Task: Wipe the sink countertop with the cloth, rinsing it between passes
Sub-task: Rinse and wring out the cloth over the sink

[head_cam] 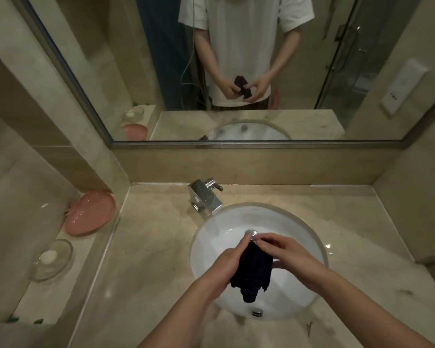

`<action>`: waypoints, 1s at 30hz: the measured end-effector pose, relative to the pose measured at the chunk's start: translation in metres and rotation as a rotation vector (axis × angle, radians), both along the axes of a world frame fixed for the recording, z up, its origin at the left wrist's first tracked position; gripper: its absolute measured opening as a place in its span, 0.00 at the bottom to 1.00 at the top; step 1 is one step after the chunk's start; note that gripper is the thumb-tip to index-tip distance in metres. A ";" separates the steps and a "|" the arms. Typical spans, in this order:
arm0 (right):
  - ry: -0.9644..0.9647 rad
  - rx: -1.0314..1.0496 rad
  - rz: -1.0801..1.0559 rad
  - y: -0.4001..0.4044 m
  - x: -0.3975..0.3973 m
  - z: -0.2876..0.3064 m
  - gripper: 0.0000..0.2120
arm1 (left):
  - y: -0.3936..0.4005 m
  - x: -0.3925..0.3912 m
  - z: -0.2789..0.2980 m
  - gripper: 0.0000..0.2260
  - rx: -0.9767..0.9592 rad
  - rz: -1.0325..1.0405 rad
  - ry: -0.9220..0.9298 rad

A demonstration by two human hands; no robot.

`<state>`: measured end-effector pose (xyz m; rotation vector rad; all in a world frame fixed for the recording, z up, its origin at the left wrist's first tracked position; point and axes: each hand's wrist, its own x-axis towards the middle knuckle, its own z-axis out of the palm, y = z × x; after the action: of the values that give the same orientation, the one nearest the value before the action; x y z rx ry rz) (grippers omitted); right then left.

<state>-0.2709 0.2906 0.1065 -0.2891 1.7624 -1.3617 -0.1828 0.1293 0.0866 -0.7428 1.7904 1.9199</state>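
Observation:
A dark, bunched cloth [253, 271] hangs over the white oval sink basin [219, 237], held between both hands. My left hand [224, 266] grips its left side with curled fingers. My right hand [284, 251] pinches its upper right edge, fingertips just in front of the chrome drain plug [252, 233]. The cloth's lower end dangles free above the basin. Around the basin lies the beige marble countertop [148, 247]. A chrome faucet [206, 197] stands at the basin's back left; no water stream is visible.
A pink dish [89, 216] and a clear glass soap dish [52, 259] with a white soap sit on the raised left ledge. A large mirror [236, 71] covers the back wall. The overflow hole [257, 312] is at the basin's near side. Walls close in left and right.

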 end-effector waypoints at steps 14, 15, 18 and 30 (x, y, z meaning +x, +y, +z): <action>0.209 -0.202 -0.432 0.006 -0.004 0.015 0.10 | 0.040 -0.009 0.016 0.19 0.569 0.368 0.154; 0.262 -0.217 -0.414 0.007 0.000 0.013 0.08 | 0.045 -0.012 0.018 0.20 0.618 0.479 0.147; 0.463 -0.233 -0.374 0.011 0.019 0.002 0.10 | 0.056 -0.015 0.023 0.20 0.794 0.673 0.176; 0.925 -0.229 -0.015 0.069 0.030 -0.010 0.12 | 0.050 -0.004 0.022 0.08 0.514 0.435 -0.071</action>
<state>-0.2412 0.3600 0.0966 -1.1828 2.3163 -1.5653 -0.1871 0.1793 0.1091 -1.0437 1.0660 2.4498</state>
